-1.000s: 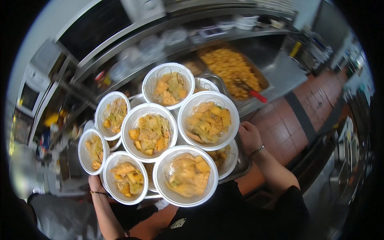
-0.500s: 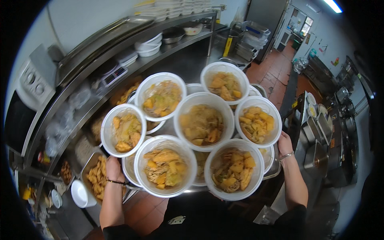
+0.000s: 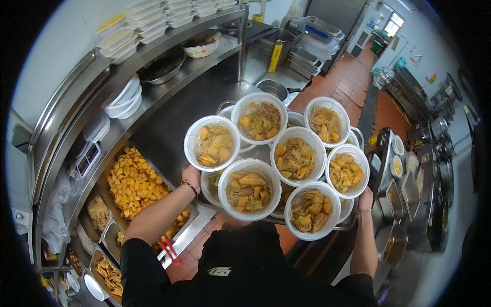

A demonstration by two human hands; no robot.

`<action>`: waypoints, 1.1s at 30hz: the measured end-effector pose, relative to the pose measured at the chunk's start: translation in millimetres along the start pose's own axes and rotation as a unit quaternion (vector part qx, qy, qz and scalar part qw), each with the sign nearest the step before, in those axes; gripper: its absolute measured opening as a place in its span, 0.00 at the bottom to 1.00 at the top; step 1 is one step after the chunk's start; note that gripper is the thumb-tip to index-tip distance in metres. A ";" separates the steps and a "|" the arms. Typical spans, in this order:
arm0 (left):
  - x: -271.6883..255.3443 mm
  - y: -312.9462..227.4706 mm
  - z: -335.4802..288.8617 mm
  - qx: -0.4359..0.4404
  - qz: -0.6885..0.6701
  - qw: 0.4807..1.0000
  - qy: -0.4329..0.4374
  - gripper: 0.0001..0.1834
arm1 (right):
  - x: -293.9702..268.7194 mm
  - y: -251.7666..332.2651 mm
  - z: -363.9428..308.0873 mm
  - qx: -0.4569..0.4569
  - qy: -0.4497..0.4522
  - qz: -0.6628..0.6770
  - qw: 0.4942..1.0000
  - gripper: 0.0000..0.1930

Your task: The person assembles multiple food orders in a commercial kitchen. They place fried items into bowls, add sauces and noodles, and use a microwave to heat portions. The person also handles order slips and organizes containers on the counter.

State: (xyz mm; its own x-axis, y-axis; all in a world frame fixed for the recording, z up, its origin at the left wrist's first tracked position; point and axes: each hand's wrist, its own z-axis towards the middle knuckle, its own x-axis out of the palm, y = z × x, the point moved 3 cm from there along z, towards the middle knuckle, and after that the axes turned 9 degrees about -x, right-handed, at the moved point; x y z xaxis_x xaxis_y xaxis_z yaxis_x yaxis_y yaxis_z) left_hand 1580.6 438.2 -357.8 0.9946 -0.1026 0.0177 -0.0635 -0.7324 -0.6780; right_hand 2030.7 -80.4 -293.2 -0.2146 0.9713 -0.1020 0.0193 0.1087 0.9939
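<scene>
Between my two hands is a metal tray (image 3: 353,223), loaded with stacked round white plastic bowls. The upper bowls, such as the middle bowl (image 3: 298,156), the front-left bowl (image 3: 249,190) and the front-right bowl (image 3: 312,211), hold glass noodles, cabbage and yellow-brown chunks. Other filled bowls show partly beneath them. My left hand (image 3: 191,178) grips the tray's left side, its fingers largely hidden below a bowl (image 3: 211,143). At the right side, my right hand (image 3: 365,199) is closed on the tray edge, close to another bowl (image 3: 349,171).
Left of me, a steel counter (image 3: 166,134) holds a pan of yellow chunks (image 3: 134,181) and other food pans. Above it runs a shelf (image 3: 179,77) with white containers (image 3: 148,20) and basins. A saucepan (image 3: 273,89) stands beyond the tray. Cooking equipment (image 3: 434,169) lines the right.
The loaded tray has shifted right in view, and my left arm now reaches further across. The shelf and counter have swung left, bringing the pan of yellow chunks into fuller sight.
</scene>
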 end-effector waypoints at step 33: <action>-93.0 -267.0 -132.8 0.402 -0.186 0.832 -0.334 0.10 | 342.4 -166.1 15.8 0.270 0.175 0.077 0.944 0.17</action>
State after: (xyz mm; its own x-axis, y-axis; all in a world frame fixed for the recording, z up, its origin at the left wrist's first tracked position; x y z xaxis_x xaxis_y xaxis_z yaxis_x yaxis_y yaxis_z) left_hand 1494.1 553.9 -80.9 0.7745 0.6237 0.1054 0.0670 0.0848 -0.9941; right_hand 1969.5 237.4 -493.9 -0.4755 0.8657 0.1562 0.5506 0.1544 0.8204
